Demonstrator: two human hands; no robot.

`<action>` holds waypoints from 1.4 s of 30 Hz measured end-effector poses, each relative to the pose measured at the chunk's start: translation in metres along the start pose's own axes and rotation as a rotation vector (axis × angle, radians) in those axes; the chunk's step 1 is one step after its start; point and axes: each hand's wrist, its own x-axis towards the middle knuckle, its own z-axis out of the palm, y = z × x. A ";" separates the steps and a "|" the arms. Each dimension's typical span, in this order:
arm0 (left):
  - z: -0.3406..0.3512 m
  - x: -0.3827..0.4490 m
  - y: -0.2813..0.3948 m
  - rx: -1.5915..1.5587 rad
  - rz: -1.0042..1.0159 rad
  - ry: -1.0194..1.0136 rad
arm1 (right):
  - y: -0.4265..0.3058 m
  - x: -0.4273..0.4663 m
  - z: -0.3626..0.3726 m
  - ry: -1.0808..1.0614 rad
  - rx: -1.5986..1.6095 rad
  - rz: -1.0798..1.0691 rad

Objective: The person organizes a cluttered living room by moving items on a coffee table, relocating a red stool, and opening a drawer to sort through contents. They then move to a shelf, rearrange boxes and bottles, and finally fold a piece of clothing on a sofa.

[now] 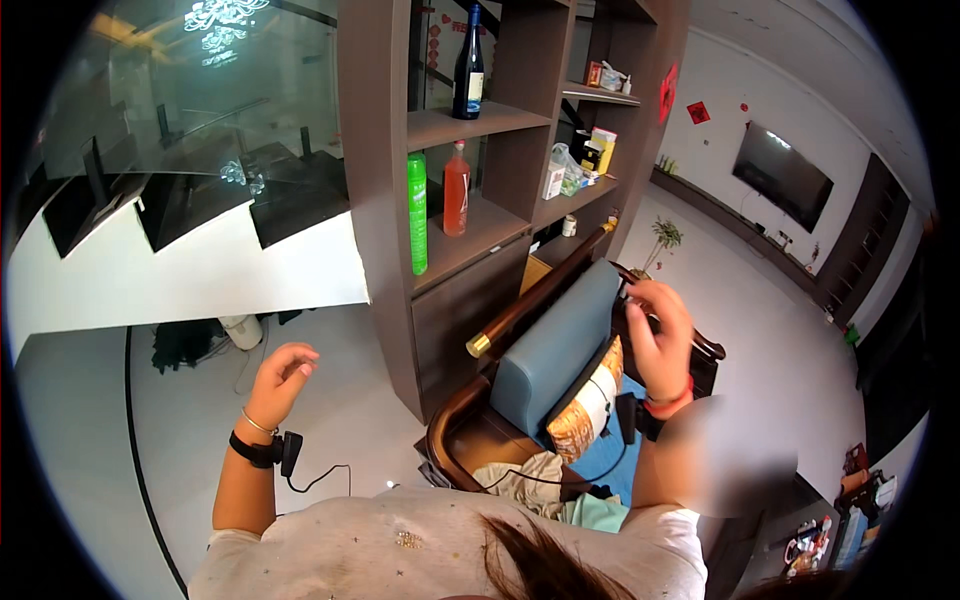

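Note:
My left hand (283,382) is raised in the air over the grey floor, its fingers loosely curled and nothing seen in it. My right hand (664,337) hangs before the far end of a wooden sofa (450,442), thumb apart from the bent fingers, with nothing visible between them. Beside that hand are a blue-grey back cushion (559,341) and a white-and-orange patterned pillow (589,412). Each wrist wears a black strap with a small cabled device, the left one (291,452) plainly seen. Crumpled beige cloth (525,476) and pale green cloth (596,514) lie on the seat.
A brown shelf unit (379,225) stands ahead, holding a dark blue bottle (469,71), a green spray can (417,214) and a pink bottle (456,191). Stairs (195,262) with glass railing rise at left. A cluttered dark table (765,540) is at lower right; a television (781,174) hangs beyond.

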 end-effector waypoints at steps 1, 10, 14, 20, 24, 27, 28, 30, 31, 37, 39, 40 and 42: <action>-0.001 0.014 -0.002 0.016 -0.002 0.004 | 0.027 0.012 0.029 0.008 0.067 0.018; -0.003 0.164 -0.035 0.037 0.080 -0.178 | 0.175 0.049 0.336 -0.429 0.216 0.235; 0.020 0.246 -0.052 -0.060 0.089 -0.302 | 0.197 0.059 0.431 -0.412 0.144 0.279; 0.080 0.324 -0.067 0.714 0.974 -0.466 | 0.214 0.080 0.498 -0.575 0.030 0.498; 0.086 0.356 -0.067 0.785 1.155 -0.535 | 0.225 0.087 0.512 -0.696 0.337 0.612; 0.096 0.374 -0.057 0.802 1.319 -0.458 | 0.234 0.081 0.516 -0.749 0.375 0.625; 0.100 0.377 -0.050 0.813 1.349 -0.447 | 0.236 0.076 0.517 -0.747 0.354 0.608; 0.106 0.378 -0.033 0.806 1.288 -0.501 | 0.241 0.067 0.520 -0.739 0.310 0.577; 0.109 0.379 -0.021 0.820 1.249 -0.537 | 0.244 0.064 0.522 -0.735 0.293 0.557; 0.149 0.401 0.047 0.902 1.255 -0.421 | 0.257 0.050 0.526 -0.715 0.223 0.449; 0.169 0.417 0.060 1.023 1.216 -0.237 | 0.261 0.050 0.526 -0.712 0.228 0.435; 0.177 0.422 0.064 1.109 1.162 -0.265 | 0.263 0.049 0.524 -0.660 0.289 0.414; 0.190 0.436 0.065 1.300 1.047 -0.357 | 0.270 0.055 0.522 -0.663 0.346 0.400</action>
